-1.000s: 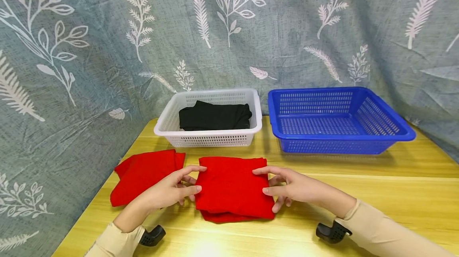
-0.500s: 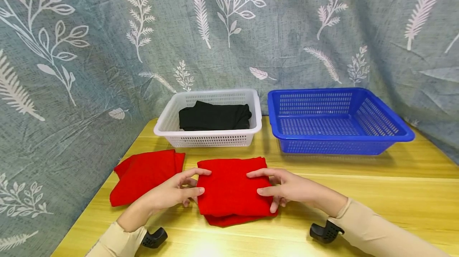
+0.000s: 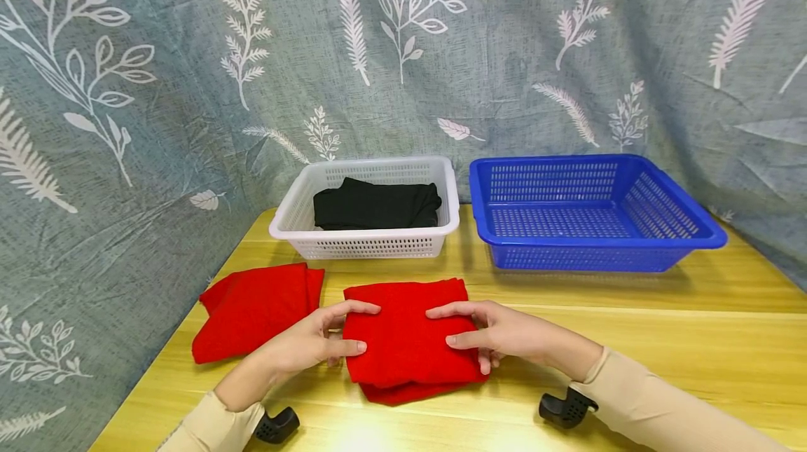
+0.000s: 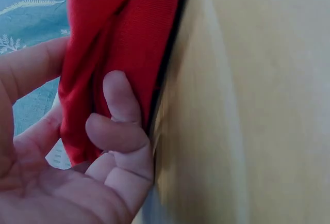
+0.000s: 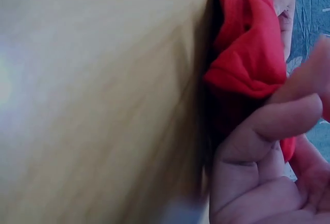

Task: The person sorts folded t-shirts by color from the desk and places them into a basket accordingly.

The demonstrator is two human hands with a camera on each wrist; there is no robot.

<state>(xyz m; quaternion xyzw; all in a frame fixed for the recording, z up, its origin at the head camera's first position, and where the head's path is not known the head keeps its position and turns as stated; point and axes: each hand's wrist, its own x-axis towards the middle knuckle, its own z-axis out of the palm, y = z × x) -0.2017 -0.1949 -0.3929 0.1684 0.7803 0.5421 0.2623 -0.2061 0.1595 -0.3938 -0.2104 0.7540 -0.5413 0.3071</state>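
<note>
A folded red garment (image 3: 410,340) lies on the table between both hands, its lower layers showing at the near edge. My left hand (image 3: 309,343) grips its left side, thumb and forefinger on top. In the left wrist view, other fingers (image 4: 121,97) curl against the layered edge. My right hand (image 3: 504,333) holds the opposite side, thumb and forefinger also on top. Curled fingers (image 5: 278,121) reach round the lower edge in the right wrist view, where part of the underside is in shadow. Another red folded garment (image 3: 252,312) lies left, partly behind the left forearm.
Behind the red garments stands a white basket (image 3: 372,245) with a folded black cloth (image 3: 378,205) inside. A blue basket (image 3: 580,256) is to its right. A patterned curtain (image 3: 403,52) hangs behind the wooden table (image 3: 662,326).
Both hands have moved further inward over the red garment, their thumbs and forefingers now lying farther onto its top. The garment has shifted slightly toward the near edge.
</note>
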